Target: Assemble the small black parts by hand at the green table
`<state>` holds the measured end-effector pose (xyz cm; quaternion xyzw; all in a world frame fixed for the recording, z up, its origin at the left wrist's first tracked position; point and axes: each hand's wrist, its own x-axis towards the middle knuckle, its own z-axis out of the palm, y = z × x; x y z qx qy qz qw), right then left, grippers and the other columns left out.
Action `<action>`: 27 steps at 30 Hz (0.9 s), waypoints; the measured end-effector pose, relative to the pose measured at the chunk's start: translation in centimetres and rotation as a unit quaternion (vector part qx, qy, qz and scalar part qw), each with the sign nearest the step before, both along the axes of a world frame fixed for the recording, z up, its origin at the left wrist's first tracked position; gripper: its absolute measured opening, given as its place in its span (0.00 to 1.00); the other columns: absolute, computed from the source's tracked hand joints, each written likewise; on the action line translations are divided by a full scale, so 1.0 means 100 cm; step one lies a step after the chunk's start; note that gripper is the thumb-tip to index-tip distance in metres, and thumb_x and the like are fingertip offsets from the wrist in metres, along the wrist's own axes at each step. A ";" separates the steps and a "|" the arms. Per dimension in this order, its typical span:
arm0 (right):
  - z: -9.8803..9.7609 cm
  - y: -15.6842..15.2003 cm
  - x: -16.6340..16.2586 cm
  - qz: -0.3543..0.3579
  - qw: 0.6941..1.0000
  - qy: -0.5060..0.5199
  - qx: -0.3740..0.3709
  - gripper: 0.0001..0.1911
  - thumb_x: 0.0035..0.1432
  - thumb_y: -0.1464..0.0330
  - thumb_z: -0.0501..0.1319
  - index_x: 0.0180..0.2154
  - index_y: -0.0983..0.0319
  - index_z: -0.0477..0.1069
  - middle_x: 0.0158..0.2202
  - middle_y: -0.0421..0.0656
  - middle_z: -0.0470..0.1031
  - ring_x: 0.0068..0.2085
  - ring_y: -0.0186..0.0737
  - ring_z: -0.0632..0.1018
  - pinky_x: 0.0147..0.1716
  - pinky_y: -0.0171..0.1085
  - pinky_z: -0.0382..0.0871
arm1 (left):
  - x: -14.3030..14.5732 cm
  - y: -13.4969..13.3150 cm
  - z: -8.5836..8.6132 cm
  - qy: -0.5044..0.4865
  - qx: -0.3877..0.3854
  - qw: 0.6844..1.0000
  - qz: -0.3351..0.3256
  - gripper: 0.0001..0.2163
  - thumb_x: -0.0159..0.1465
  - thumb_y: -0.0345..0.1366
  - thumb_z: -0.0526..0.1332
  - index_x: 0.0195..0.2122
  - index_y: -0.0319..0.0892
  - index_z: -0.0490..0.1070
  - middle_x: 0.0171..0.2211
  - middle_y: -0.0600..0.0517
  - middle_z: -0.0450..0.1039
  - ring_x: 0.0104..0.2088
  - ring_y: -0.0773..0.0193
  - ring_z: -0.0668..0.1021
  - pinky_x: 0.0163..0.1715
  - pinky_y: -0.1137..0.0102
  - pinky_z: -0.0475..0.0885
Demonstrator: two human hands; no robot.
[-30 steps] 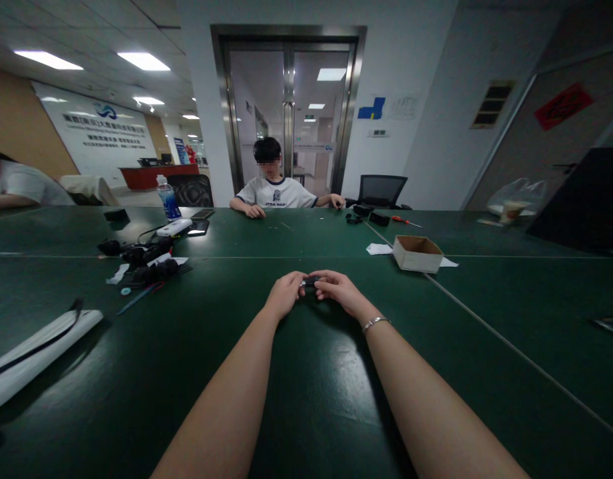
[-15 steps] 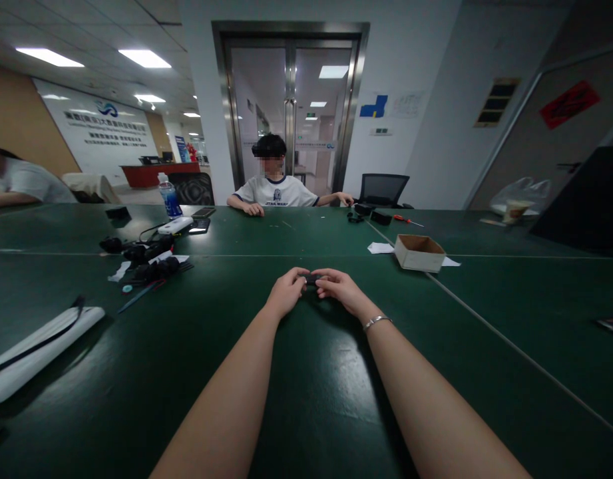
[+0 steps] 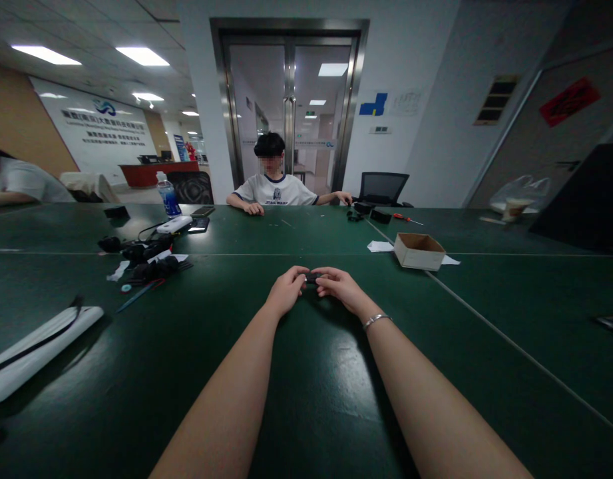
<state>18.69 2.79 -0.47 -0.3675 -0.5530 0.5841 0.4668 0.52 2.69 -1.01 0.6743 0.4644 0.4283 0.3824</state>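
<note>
Between my hands is a small dark object [image 3: 311, 278], mostly covered by fingers, so its kind does not show. My left hand [image 3: 287, 291] pinches its left end with thumb and fingers. The right end is gripped by my right hand [image 3: 342, 290], with a silver bracelet [image 3: 377, 320] on that wrist. Both hands are over the green table [image 3: 306, 372], in the middle of the view.
An open cardboard box [image 3: 418, 253] stands to the right, with white paper [image 3: 380, 246] beside it. Black gear and cables [image 3: 151, 256] lie at left, near a bottle [image 3: 168, 196]. A long white case [image 3: 44, 349] is nearer. Across the table sits a person [image 3: 275, 189].
My hands and the small dark object between them look the same. The whole view has shifted very slightly.
</note>
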 end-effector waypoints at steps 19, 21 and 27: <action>0.002 -0.002 0.000 0.004 1.000 0.000 -0.001 0.14 0.51 0.75 0.67 0.42 0.64 0.75 0.27 0.41 0.74 0.27 0.31 0.75 0.28 0.29 0.75 | -0.001 0.001 0.001 0.001 -0.004 1.000 0.005 0.16 0.65 0.40 0.49 0.46 0.43 0.71 0.26 0.53 0.69 0.24 0.68 0.69 0.26 0.74 0.64; 0.002 -0.002 0.000 0.001 1.000 0.000 0.000 0.14 0.52 0.75 0.67 0.42 0.64 0.75 0.27 0.41 0.74 0.27 0.31 0.75 0.28 0.30 0.75 | -0.001 0.000 0.001 0.002 -0.002 1.000 0.003 0.15 0.65 0.40 0.50 0.46 0.43 0.71 0.28 0.53 0.70 0.25 0.68 0.70 0.26 0.74 0.65; 0.003 -0.003 0.000 0.003 1.000 -0.002 -0.004 0.14 0.51 0.75 0.67 0.43 0.65 0.75 0.27 0.41 0.74 0.27 0.31 0.75 0.28 0.29 0.74 | -0.001 -0.001 0.002 0.002 -0.006 1.000 0.001 0.16 0.65 0.42 0.49 0.46 0.43 0.72 0.28 0.53 0.69 0.25 0.68 0.70 0.26 0.74 0.64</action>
